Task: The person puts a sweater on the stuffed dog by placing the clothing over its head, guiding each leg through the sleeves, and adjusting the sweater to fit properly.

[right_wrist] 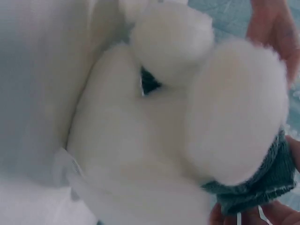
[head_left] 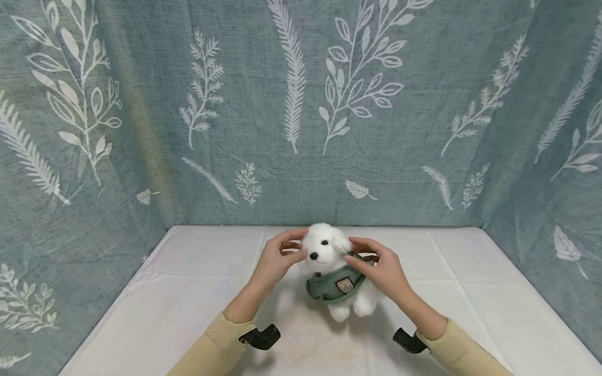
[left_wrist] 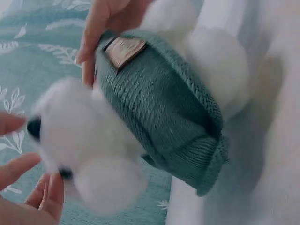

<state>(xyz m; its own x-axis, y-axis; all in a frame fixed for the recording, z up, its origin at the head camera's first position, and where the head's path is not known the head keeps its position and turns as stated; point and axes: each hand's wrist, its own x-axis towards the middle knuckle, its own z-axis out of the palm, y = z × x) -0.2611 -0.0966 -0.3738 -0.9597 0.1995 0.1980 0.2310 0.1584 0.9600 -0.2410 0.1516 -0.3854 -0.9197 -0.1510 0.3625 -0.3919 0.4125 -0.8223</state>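
A white plush dog [head_left: 324,245] with dark eyes and a black nose wears a green knitted sweater [head_left: 336,287] bearing a small patch [head_left: 345,285]. My left hand [head_left: 277,261] is at the left side of its head; the left wrist view shows the fingers [left_wrist: 18,171] spread by its nose and eye, apparently touching the fur lightly. On the other side, my right hand [head_left: 386,269] grips the dog at the neck and back of the sweater, thumb in front. The right wrist view has the fluffy underside and legs [right_wrist: 173,44] filling the middle, with fingers at the sweater's edge.
A white cloth covers the table [head_left: 197,303]. Blue-green curtains [head_left: 254,104] with white leaf prints stand at the back and both sides. Black wrist devices [head_left: 261,337] sit below each hand. A small white tag [right_wrist: 70,164] hangs from the dog.
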